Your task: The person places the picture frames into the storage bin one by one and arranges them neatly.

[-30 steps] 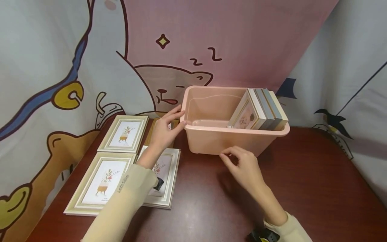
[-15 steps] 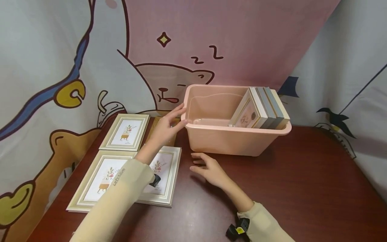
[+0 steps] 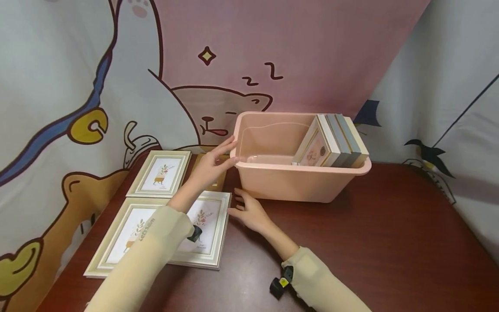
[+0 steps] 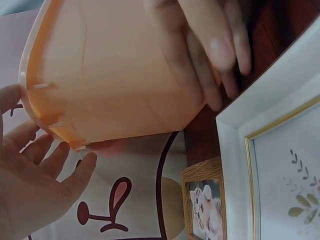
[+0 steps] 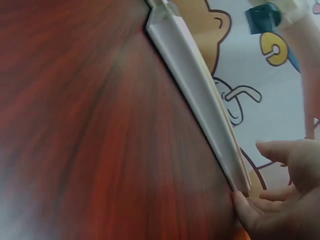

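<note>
My left hand point(image 3: 206, 170) touches the left rim of a pink plastic bin point(image 3: 288, 184) with extended fingers, spread along that rim in the left wrist view. Low in front of the bin, my right hand point(image 3: 252, 214) reaches left with loosely bent fingers. Its fingertips are at the upper right corner of a white picture frame point(image 3: 225, 229) lying flat, and in the right wrist view one meets the corner of the frame's side point(image 5: 195, 90). Several picture frames point(image 3: 319, 147), white, grey and cream, stand on edge at the bin's right end. My left sleeve hides part of the lying frame.
Two more cream picture frames point(image 3: 157, 173) lie at the left of the dark red table point(image 3: 409, 242). Behind my left hand lies a wooden frame point(image 4: 204, 200) with an animal picture. A cartoon-printed cloth point(image 3: 304, 52) hangs close behind the bin.
My right hand has moved left from the bin's front to the corner of the white picture frame, its fingers spreading. My left hand has stayed at the bin's rim.
</note>
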Motion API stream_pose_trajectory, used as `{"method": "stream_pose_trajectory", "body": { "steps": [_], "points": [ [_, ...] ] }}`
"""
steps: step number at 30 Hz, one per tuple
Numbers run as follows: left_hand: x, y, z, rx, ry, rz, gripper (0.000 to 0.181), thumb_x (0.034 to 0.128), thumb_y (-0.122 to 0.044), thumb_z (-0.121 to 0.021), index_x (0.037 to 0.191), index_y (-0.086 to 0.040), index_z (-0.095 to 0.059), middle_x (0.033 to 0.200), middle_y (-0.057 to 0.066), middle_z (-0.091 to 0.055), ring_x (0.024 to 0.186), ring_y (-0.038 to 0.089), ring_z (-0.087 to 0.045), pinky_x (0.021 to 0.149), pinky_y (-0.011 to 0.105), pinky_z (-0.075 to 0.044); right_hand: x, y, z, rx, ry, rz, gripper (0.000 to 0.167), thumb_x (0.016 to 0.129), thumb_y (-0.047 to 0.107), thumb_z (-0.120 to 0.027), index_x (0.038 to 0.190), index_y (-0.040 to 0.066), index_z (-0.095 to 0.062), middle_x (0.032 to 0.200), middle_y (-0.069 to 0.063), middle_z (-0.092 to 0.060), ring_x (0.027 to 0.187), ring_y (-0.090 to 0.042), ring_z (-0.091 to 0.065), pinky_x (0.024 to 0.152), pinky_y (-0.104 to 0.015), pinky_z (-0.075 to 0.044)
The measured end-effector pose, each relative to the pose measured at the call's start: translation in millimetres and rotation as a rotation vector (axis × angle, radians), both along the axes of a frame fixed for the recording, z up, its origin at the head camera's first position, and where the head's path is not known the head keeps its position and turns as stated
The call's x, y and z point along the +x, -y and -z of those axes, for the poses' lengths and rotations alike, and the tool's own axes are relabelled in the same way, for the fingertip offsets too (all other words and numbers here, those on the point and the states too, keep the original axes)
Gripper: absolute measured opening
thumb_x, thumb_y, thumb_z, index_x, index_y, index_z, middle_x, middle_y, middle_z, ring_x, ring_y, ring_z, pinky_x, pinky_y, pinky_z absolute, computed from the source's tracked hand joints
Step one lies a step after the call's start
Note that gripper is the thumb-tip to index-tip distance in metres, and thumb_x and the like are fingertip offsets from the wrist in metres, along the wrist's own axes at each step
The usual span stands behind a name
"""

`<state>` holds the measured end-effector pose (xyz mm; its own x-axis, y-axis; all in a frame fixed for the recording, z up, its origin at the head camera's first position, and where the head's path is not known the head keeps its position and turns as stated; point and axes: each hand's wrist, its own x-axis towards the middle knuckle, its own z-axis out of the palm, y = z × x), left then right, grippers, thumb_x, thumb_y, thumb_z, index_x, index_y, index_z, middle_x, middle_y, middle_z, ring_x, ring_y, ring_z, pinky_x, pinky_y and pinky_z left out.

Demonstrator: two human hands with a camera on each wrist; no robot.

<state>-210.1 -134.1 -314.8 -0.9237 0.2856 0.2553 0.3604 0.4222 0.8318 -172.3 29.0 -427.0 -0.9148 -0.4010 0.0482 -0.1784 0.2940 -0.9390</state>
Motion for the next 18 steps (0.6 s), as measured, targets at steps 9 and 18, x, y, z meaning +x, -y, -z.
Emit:
{"method": "stream_pose_trajectory", "body": {
  "steps": [9, 18],
  "points": [
    [-2.2, 5.7, 0.3, 0.005, 0.003, -0.007, 0.052, 0.0967, -0.020, -0.066, 0.146, -0.011, -0.051, 0.161, -0.004, -0.036, 0.127, 0.031, -0.060, 0.102, 0.046, -0.052, -3.5, 29, -2.1, 0.380, -0.215, 0.117, 0.068, 0.083, 0.026, -0.079, 0.138, -0.006, -0.054, 0.133, -0.024, -0.058, 0.115, -0.035, -0.063, 0.099, -0.046, -0.053],
    [-5.1, 6.1, 1.6, -0.016, -0.003, -0.004, 0.052, 0.0957, -0.022, -0.067, 0.145, -0.013, -0.053, 0.161, -0.007, -0.037, 0.144, 0.024, -0.042, 0.107, 0.049, -0.048, 4.4, 29, -10.9, 0.483, -0.234, 0.113, 0.066, 0.071, 0.021, -0.087, 0.125, -0.008, -0.061, 0.121, -0.024, -0.060, 0.114, -0.038, -0.059, 0.097, -0.049, -0.053]
  ]
}}
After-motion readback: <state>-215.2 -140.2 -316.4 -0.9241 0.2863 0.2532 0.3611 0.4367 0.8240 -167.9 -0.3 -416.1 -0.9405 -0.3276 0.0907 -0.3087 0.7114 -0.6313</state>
